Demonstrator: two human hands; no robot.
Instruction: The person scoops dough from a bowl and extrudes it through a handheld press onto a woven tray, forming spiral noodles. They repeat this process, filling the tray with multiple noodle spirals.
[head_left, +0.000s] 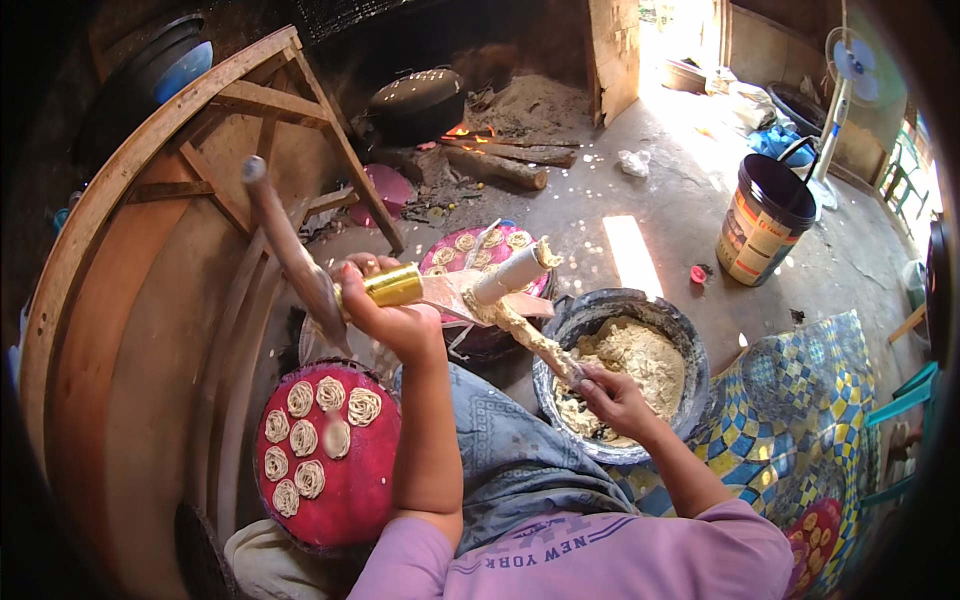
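Observation:
My left hand (385, 310) is closed around a wooden press (455, 295) with a gold-coloured cylinder, raised above my lap. A long wooden handle (290, 240) slants up past that hand. At the press's other end is a pale grey cylinder (512, 275) with dough on it. Fingers wrapped, my right hand (620, 405) grips a dough-coated stick (545, 345) that reaches up to the press. Below it, a dark basin (698, 350) holds pale dough (645, 365). Several coiled dough swirls (303, 437) lie on a round red tray (345, 515) by my left arm.
Another red tray (440, 240) with swirls sits beyond the press. Farther off, a dark pot (415, 105) stands by a wood fire (465, 132). A wooden frame (150, 110) leans at left. To the right are a black bucket (765, 220) and a patterned mat (790, 400).

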